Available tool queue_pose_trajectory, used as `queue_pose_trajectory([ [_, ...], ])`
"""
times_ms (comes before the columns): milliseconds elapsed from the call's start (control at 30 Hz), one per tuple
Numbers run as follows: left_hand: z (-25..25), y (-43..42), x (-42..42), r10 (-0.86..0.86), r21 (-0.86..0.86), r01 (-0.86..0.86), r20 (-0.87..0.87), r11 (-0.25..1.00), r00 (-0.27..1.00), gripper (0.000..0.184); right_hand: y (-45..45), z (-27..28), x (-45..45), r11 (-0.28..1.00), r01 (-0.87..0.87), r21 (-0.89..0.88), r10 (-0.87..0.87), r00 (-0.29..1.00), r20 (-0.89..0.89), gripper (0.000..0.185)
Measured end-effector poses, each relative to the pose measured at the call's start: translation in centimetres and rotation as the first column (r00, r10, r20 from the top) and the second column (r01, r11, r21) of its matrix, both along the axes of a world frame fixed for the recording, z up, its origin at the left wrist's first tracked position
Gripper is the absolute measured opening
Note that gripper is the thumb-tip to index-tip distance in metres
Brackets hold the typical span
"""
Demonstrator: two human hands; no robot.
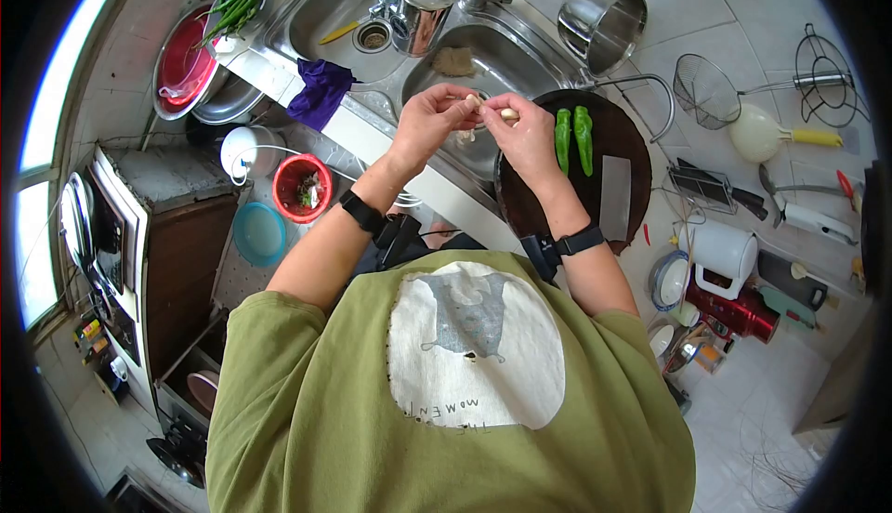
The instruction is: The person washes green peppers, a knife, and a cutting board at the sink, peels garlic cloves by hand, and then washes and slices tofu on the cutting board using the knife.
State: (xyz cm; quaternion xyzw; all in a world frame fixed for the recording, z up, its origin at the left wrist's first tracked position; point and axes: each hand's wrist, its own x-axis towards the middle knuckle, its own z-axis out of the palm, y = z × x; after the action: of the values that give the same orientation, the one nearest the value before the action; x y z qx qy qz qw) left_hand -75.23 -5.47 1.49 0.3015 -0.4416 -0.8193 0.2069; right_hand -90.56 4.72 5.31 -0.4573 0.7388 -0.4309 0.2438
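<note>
Above the right sink basin [548,62], my left hand [429,124] and my right hand [526,139] meet fingertip to fingertip. A small pale garlic clove [475,101] is pinched between the fingers of my left hand, and my right fingertips touch it. Another garlic clove [509,114] rests in the curled fingers of my right hand. Close to my right hand, two green peppers [583,139] lie side by side on a round dark cutting board [530,199]. A wide cleaver blade [615,195] lies flat there too.
In the left basin stand a metal pot [424,16] and a yellow-handled tool [338,32]. A purple cloth [319,93] hangs over the counter edge. Below are a red bin [302,188] and blue basin [259,234]. A saucepan [602,28] and strainer [706,92] are at the right.
</note>
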Motion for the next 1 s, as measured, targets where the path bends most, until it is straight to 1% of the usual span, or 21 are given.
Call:
queue_pose_trajectory([
  [100, 0.2, 0.2, -0.1, 0.004, -0.035, -0.004, 0.005, 0.999, 1.000, 0.024, -0.1, -0.1, -0.4, 1.000, 0.005, 0.013, -0.004, 0.998, -0.056, 0.020],
  [167, 0.2, 0.3, -0.2, 0.007, -0.055, -0.006, 0.018, 0.998, 1.000, 0.023, -0.1, 0.5, -0.1, 1.000, 0.006, 0.006, -0.006, 0.999, 0.038, 0.019],
  [233, 0.3, 0.3, -0.5, 0.033, -0.163, -0.026, 0.041, 0.986, 0.999, 0.021, -0.2, 0.1, -0.3, 1.000, 0.018, 0.003, -0.018, 0.999, 0.036, 0.019],
  [267, 0.3, 0.4, -0.6, 0.034, -0.163, -0.027, 0.041, 0.986, 0.999, 0.021, -0.2, -0.1, -0.3, 1.000, 0.029, 0.001, -0.029, 0.999, 0.035, 0.019],
  [333, 0.9, 0.6, -0.5, 0.043, -0.283, -0.023, 0.066, 0.959, 0.997, 0.017, -0.1, 0.0, -0.3, 1.000, 0.029, 0.009, -0.029, 0.998, 0.060, 0.018],
  [367, 0.9, 0.5, -0.4, 0.045, -0.283, -0.024, 0.066, 0.959, 0.997, 0.017, -0.1, 0.0, -0.3, 0.999, 0.029, 0.018, -0.030, 0.996, 0.086, 0.018],
  [433, 0.7, 0.4, -0.3, 0.045, -0.467, 0.020, 0.127, 0.884, 0.991, 0.014, 0.0, -0.2, -0.5, 0.999, 0.021, 0.031, -0.024, 0.994, 0.110, 0.017],
  [500, 0.7, 0.5, -0.4, 0.048, -0.484, 0.019, 0.126, 0.875, 0.991, 0.013, 0.0, -1.1, -0.8, 0.999, 0.014, 0.045, -0.020, 0.991, 0.133, 0.017],
  [567, 0.9, 0.7, -0.6, 0.052, -0.502, 0.018, 0.125, 0.865, 0.991, 0.013, -0.1, -2.6, -1.0, 0.998, 0.059, 0.036, -0.068, 0.910, 0.410, 0.016],
  [600, 1.0, 0.9, -0.8, 0.053, -0.413, -0.014, 0.084, 0.911, 0.995, 0.015, -0.1, -2.2, -0.8, 0.998, 0.059, 0.036, -0.068, 0.910, 0.410, 0.016],
  [633, 1.0, 1.0, -0.9, 0.059, -0.319, -0.043, 0.042, 0.947, 0.997, 0.017, -0.1, -1.8, -0.6, 0.997, 0.079, 0.001, -0.065, 0.810, 0.583, 0.016],
  [667, 1.0, 1.0, -0.8, 0.060, -0.320, -0.044, 0.042, 0.946, 0.997, 0.017, -0.1, -1.3, -0.4, 0.994, 0.105, -0.030, -0.049, 0.679, 0.732, 0.015],
  [700, 0.8, 1.0, -0.7, 0.044, -0.149, -0.045, -0.014, 0.988, 0.999, 0.019, -0.1, -1.2, -0.3, 0.994, 0.103, -0.031, -0.047, 0.680, 0.732, 0.015],
  [733, 0.7, 0.9, -0.7, 0.036, 0.027, -0.035, -0.071, 0.999, 0.997, 0.021, -0.1, -1.0, -0.2, 0.994, 0.107, -0.017, -0.062, 0.692, 0.719, 0.016],
  [767, 0.6, 0.7, -0.6, 0.037, 0.027, -0.035, -0.071, 0.999, 0.997, 0.021, -0.1, -1.0, -0.2, 0.994, 0.112, -0.002, -0.078, 0.704, 0.706, 0.016],
  [800, 0.6, 0.5, -0.4, 0.017, 0.098, -0.008, -0.091, 0.995, 0.996, 0.022, -0.1, -1.1, -0.2, 0.994, 0.113, -0.002, -0.079, 0.704, 0.705, 0.016],
  [833, 0.6, 0.4, -0.2, -0.002, 0.167, 0.021, -0.112, 0.986, 0.994, 0.024, -0.1, -1.5, -0.4, 0.994, 0.108, 0.009, -0.097, 0.844, 0.528, 0.015],
  [867, 0.4, 0.2, -0.1, -0.003, 0.169, 0.023, -0.112, 0.985, 0.994, 0.024, 0.0, -1.8, -0.4, 0.994, 0.106, 0.021, -0.107, 0.940, 0.323, 0.015],
  [933, -0.4, -0.2, 0.0, -0.054, 0.119, 0.059, -0.041, 0.991, 0.998, 0.023, 0.1, -2.1, -0.4, 0.996, 0.090, 0.009, -0.089, 0.944, 0.319, 0.015],
  [967, -0.8, -0.4, 0.0, -0.054, 0.120, 0.058, -0.041, 0.991, 0.998, 0.023, 0.1, -2.2, -0.4, 0.997, 0.074, -0.003, -0.069, 0.947, 0.314, 0.016],
  [1000, -0.8, -0.6, 0.0, -0.074, 0.156, 0.086, -0.082, 0.984, 0.994, 0.022, 0.1, -2.4, -0.4, 0.997, 0.073, -0.004, -0.068, 0.947, 0.313, 0.016],
])
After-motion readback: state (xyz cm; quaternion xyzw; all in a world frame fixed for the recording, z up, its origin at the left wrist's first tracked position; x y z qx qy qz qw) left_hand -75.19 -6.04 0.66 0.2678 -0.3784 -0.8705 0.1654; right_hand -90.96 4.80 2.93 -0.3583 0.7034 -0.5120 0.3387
